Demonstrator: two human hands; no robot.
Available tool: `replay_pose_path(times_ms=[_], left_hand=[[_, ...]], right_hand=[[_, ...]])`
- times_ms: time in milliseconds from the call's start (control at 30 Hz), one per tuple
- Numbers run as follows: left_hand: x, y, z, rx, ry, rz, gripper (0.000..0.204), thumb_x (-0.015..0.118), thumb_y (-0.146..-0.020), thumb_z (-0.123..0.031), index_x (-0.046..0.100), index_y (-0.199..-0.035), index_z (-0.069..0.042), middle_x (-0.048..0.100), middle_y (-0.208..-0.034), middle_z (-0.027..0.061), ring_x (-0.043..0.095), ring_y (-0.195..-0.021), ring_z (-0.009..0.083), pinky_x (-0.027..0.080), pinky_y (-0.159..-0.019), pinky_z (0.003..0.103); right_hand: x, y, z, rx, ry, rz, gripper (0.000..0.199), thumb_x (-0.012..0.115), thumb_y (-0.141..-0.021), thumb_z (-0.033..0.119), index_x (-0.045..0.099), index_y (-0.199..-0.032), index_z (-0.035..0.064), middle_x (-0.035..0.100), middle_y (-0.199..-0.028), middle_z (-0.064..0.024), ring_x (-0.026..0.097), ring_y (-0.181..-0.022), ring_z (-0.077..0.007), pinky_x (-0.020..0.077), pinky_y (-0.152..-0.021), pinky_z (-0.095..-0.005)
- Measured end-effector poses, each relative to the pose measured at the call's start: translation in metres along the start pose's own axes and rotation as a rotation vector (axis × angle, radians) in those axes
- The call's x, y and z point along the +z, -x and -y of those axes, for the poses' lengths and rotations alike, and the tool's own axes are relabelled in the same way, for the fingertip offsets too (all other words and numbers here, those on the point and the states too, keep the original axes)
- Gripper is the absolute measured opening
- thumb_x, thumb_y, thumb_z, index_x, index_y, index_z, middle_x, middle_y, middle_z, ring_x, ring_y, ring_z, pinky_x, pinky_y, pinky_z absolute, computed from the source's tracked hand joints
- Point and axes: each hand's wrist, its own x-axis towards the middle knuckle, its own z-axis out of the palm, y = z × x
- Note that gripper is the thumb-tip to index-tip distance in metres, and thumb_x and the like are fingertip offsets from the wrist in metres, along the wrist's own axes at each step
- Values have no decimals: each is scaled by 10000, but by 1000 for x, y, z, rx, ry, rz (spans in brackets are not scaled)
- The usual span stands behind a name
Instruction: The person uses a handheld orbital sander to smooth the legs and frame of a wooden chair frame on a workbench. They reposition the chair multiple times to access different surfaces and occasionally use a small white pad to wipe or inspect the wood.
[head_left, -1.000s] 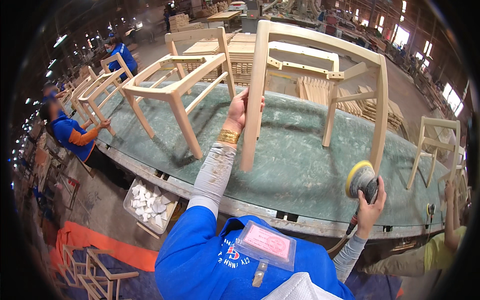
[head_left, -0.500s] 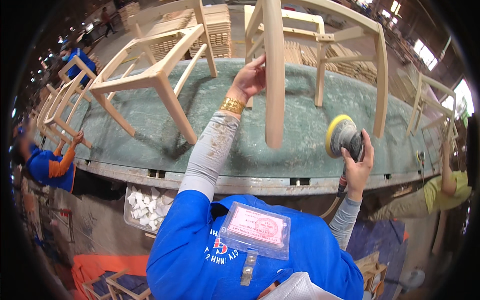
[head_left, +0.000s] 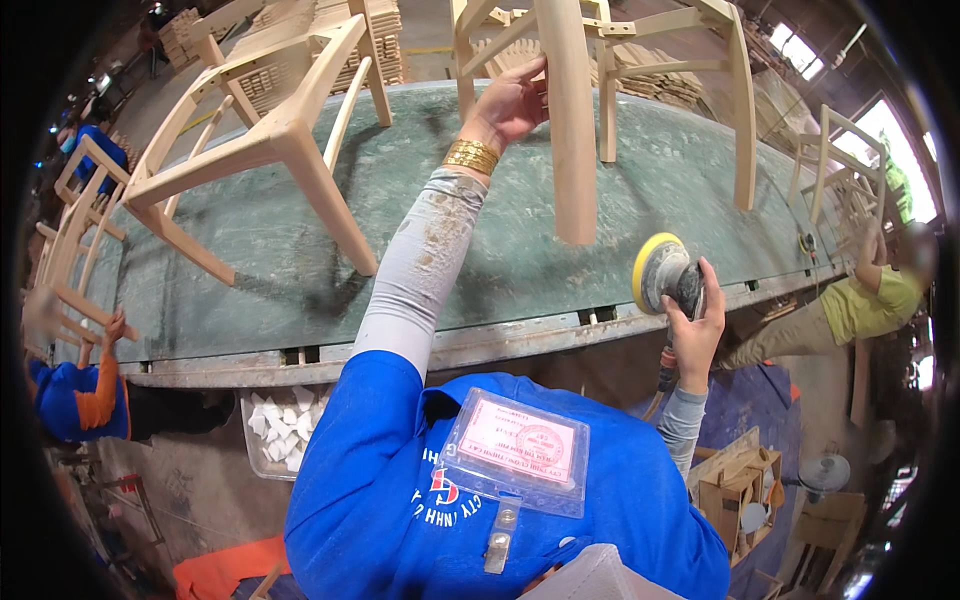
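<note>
My left hand (head_left: 512, 100) grips the near leg of an unfinished pale wooden chair frame (head_left: 574, 120) that stands on the long green worktable (head_left: 480, 240). A gold bangle sits on that wrist, above a grey sleeve. My right hand (head_left: 694, 328) holds a round power sander (head_left: 662, 272) with a yellow pad, tilted on edge just below and to the right of the chair leg's lower end, at the table's front edge. The sander is apart from the wood.
A second bare wooden chair frame (head_left: 275, 130) stands on the table at left. More frames (head_left: 840, 170) are at the right end and stacked behind. One person in blue (head_left: 75, 395) works at left, another in yellow-green (head_left: 865, 305) at right. A tub of white pieces (head_left: 280, 430) sits under the table.
The view has tipped down and closer to the table. My right hand has carried the sander left, toward the bottom of the chair leg. My left hand keeps its hold on the leg.
</note>
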Motion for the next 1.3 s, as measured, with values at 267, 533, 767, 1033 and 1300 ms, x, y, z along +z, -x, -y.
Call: replay_pose_path(times_ms=[267,533,767,1033,1300], left_hand=[[3,0,0,2,2,-16,244,457,-958,-281,596,-1038,-96,610,-850,21,524,-681,111,471,-680,274],[1,-2,2,-57,90,57,405,362,-970,-414,580,-1084,-92,621,-953,64,567,-820,192,469,-779,359],[-6,-2,1,-51,142,134,511,300,-958,-515,561,-1158,-125,615,-1014,79,569,-902,217,451,-828,372],[39,19,24,170,-183,-98,392,551,-926,-283,510,-1241,-53,601,-1054,15,561,-915,81,449,-789,236],[47,39,57,287,-329,-129,379,514,-947,-204,466,-1255,11,573,-1133,48,550,-985,98,443,-847,242]], right_hand=[[11,12,24,-22,29,-10,659,699,-661,-57,502,-1273,85,481,-1093,-100,514,-1034,-214,406,-925,-329],[34,6,67,-159,-22,10,644,706,-675,-66,490,-1270,54,463,-1136,-111,479,-1105,-225,387,-948,-333],[23,3,65,-121,26,-35,666,703,-667,-60,477,-1284,44,490,-1120,-98,499,-1074,-216,391,-945,-336],[-1,-10,45,-113,128,-141,680,691,-660,-60,482,-1294,70,504,-1049,-94,526,-1017,-213,410,-913,-328],[12,-177,102,-488,-6,-318,644,740,-688,42,520,-1265,224,535,-1052,-125,558,-1006,-277,471,-879,-360]])
